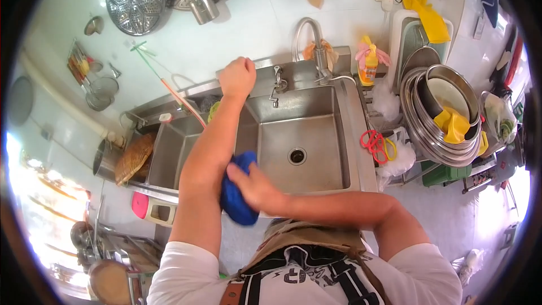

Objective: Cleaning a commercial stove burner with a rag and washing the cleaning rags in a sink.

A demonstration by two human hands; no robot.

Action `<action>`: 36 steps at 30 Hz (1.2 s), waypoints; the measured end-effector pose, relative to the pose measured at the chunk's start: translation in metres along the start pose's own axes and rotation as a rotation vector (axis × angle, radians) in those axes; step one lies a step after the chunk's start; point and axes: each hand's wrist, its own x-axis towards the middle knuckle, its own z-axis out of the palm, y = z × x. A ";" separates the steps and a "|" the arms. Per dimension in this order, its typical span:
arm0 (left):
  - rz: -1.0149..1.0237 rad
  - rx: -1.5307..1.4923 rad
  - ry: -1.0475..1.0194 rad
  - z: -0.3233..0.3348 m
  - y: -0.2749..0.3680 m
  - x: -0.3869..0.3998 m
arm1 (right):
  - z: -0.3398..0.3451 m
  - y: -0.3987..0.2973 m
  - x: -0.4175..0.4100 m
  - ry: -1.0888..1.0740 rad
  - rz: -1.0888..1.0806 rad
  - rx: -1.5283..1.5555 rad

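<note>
My right hand (259,190) grips a bunched blue cloth (238,209) and presses it against the inner side of my left forearm near the elbow. My left arm stretches forward over the divider of a stainless steel double sink. At its end my left hand (238,77) is curled into a fist, with nothing seen in it, near the sink's back ledge. Beneath lies the right basin (302,144), with a round drain (297,156) in its floor. Part of the left basin (169,152) is hidden behind my forearm.
Behind the sink stand a gooseneck faucet (319,48) and a smaller tap (278,80). Red-handled scissors (373,146), a yellow detergent bottle (368,65) and stacked metal bowls (413,114) are to the right. A woven basket (134,159) leans at the left end.
</note>
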 end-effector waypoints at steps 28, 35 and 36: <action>-0.864 -1.571 -0.539 -0.039 0.110 -0.258 | -0.142 -0.040 0.231 0.661 -0.238 0.358; 0.640 -0.532 -0.172 -0.054 0.196 -0.177 | -0.190 -0.003 0.157 0.152 -0.027 -1.220; 0.655 -0.506 -0.199 -0.049 0.193 -0.169 | -0.186 -0.011 0.147 0.052 0.045 -1.313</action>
